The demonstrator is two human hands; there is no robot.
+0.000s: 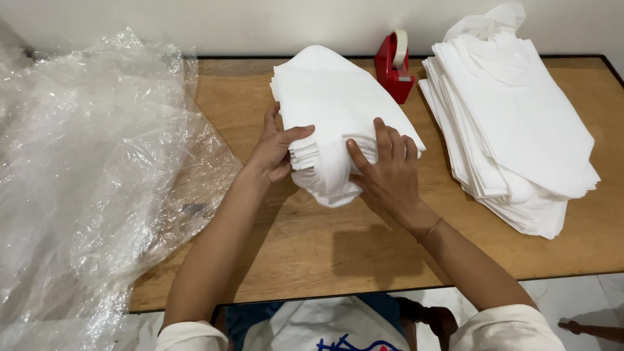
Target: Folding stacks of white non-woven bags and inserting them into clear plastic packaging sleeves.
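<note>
A thick folded stack of white nonwoven fabric sheets [331,104] lies mid-desk on the brown wooden desk [312,253], its long axis running from about eleven o'clock at the far end to five o'clock at the near end, where the folded end bulges toward the person. The left hand [276,148] clasps the stack's left edge, thumb laid over the top and fingers behind it. The right hand [387,172] rests on the near right corner, fingers spread and pressing the layered edges flat (the fingertips sit right on the fanned layers).

At nine o'clock a large crumpled sheet of clear plastic wrap [91,169] spills over the desk's left edge, near the left forearm. At three o'clock a second, looser pile of white fabric sheets [513,136] lies apart from the held stack, with bare wood between. A red tape dispenser [394,65] stands at twelve o'clock, just beside the stack's far right side. The near desk strip is open wood.
</note>
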